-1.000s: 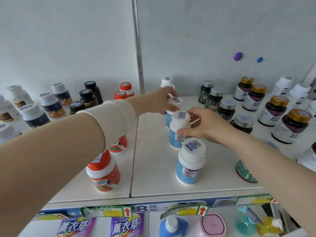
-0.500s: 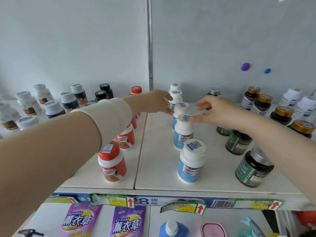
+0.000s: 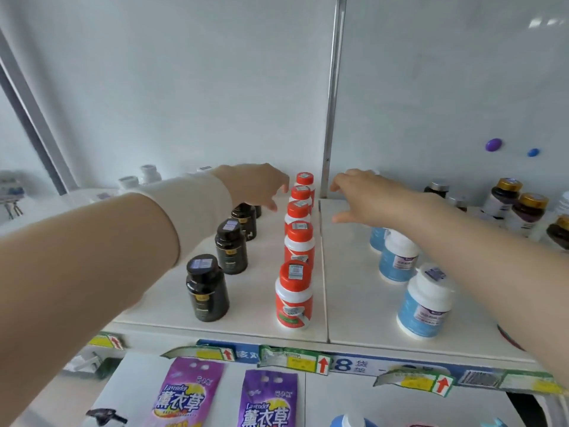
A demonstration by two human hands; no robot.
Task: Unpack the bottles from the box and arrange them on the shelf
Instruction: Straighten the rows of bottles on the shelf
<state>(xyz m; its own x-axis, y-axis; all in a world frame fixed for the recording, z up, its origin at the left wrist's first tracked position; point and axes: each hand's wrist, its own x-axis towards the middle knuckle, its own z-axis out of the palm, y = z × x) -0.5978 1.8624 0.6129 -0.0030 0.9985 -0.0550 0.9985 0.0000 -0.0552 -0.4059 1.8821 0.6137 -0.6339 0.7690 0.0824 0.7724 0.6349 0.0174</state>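
Both hands are empty, fingers spread apart, reaching toward the back of the white laminate shelf (image 3: 354,291). The left hand (image 3: 255,183) hovers just beside the rear of a row of red-capped white plastic bottles with red labels (image 3: 295,292), and the right hand (image 3: 366,195) hangs on the other side of that row, above the seam between the two shelf boards. Neither hand appears to touch a bottle, though motion blur at the fingertips makes this hard to settle.

The likeliest mishap is a knock-over. The red-capped bottles stand close together in single file, so a nudge on a rear one could topple its neighbours forward like dominoes. The left forearm, in its cream sleeve (image 3: 191,211), passes low over the dark brown bottles with black caps (image 3: 207,288), and a dropped elbow could clip them. The right forearm crosses above the white bottles with blue labels (image 3: 425,298) in the same way. The front bottles stand near the shelf edge, so a fall there could carry one off it.

Every bottle stands upright, long axis vertical, cap up, barcode stickers on top. Each row runs from front to back, labels facing the shelf front. No box is in view.
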